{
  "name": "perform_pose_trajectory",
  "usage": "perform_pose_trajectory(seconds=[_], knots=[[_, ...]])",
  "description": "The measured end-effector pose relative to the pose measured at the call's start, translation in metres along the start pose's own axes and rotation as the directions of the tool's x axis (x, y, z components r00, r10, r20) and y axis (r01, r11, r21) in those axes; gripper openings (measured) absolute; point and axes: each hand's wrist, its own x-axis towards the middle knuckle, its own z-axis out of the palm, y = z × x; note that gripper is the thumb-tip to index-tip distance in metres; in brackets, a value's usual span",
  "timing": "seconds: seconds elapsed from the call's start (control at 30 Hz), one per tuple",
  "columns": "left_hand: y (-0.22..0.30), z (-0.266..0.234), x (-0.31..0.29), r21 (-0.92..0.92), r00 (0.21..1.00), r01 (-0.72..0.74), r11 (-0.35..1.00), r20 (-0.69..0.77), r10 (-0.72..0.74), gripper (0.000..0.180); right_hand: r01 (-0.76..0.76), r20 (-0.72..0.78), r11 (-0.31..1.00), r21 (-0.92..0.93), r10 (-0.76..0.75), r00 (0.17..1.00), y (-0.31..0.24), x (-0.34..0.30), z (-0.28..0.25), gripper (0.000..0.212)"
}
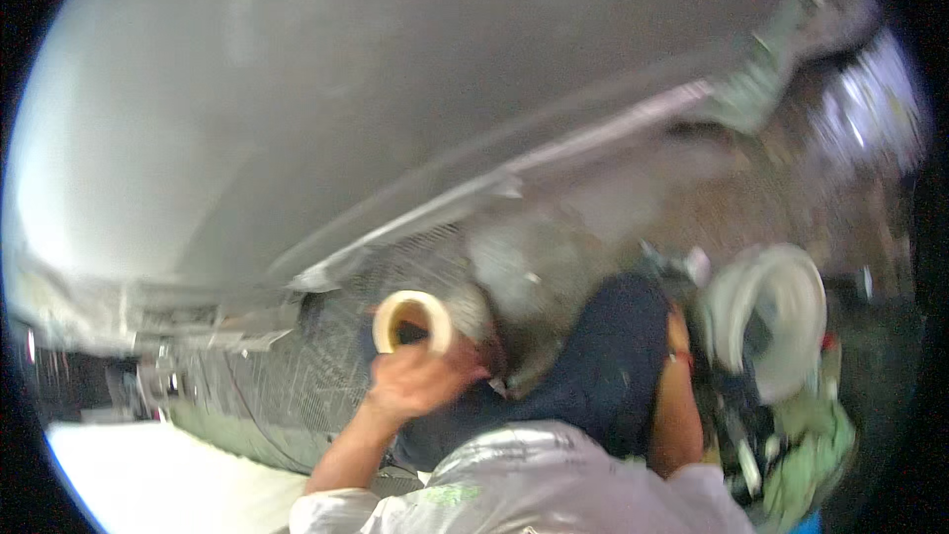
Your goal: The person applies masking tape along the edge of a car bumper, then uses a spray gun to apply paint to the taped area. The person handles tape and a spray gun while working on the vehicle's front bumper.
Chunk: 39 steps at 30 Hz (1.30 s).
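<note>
My left hand [423, 382] is closed on a roll of cream masking tape [444, 321], held up over my left leg with its open core facing up. Smeared by motion, my right hand [677, 331] lies against the outer side of my bent right knee [628, 346], and its fingers are mostly hidden. Just right of that hand stands a whitish plastic bucket [819, 307]. A large grey vehicle body panel [415, 69] fills the upper part of the view, beyond both hands.
Along the panel's lower edge runs a pale strip [603, 133]. Green cloth [811, 455] is bunched below the bucket beside dark items. Crumpled shiny sheeting [870, 109] sits far right. A large white surface [148, 480] occupies the lower left, with a thin cable [259, 425] nearby on the floor.
</note>
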Motion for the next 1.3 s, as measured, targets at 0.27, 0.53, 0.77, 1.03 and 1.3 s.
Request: perform_pose_trajectory(seconds=[0.27,0.53,0.77,1.03,1.3], knots=[[-0.019,-0.002,0.029,-0.329,0.963,-0.176,0.928,0.14,0.232,0.017,-0.002,0.026,0.912,-0.411,0.014,1.0,0.03,0.088,0.07,0.058],[0.007,-0.026,0.029,-0.466,0.815,-0.033,0.884,0.499,0.294,0.029,0.144,-0.385,0.99,0.002,-0.132,0.914,-0.061,-0.037,0.081,0.061],[0.082,-0.085,0.005,-0.482,0.874,0.416,0.771,0.446,-0.193,0.023,0.399,-0.364,0.864,0.308,-0.28,0.888,-0.281,-0.241,0.055,0.046],[0.154,-0.17,0.074,-0.512,0.41,0.851,0.112,0.517,-0.751,0.023,0.451,-0.072,0.877,0.167,-0.445,0.893,-0.357,-0.358,0.022,0.081],[0.16,-0.217,0.058,-0.463,0.14,0.42,-0.781,0.883,-0.448,0.033,0.796,0.636,0.603,-0.061,-0.591,0.496,-0.404,-0.469,0.08,0.083]])
